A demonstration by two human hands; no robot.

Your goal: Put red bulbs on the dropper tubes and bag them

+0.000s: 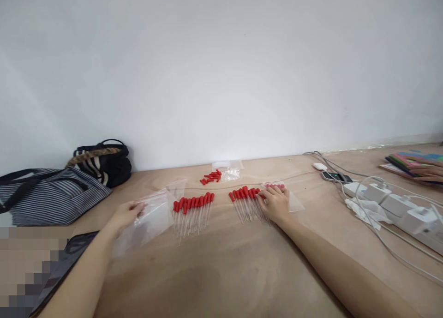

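Left hand (126,214): fingers pinching clear bag (148,216). Right hand (275,202): fingers spread flat on droppers (247,200). Best gathered bulbs aligned, bag mouth wide.

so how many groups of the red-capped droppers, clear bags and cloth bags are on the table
Dropper groups: 2, a left row and a right row under the right hand
Loose red cap piles: 1
Clear plastic bags: 3, one in the left hand, one by the right hand, one at the back
Cloth bags: 2, striped and black
Total: 8
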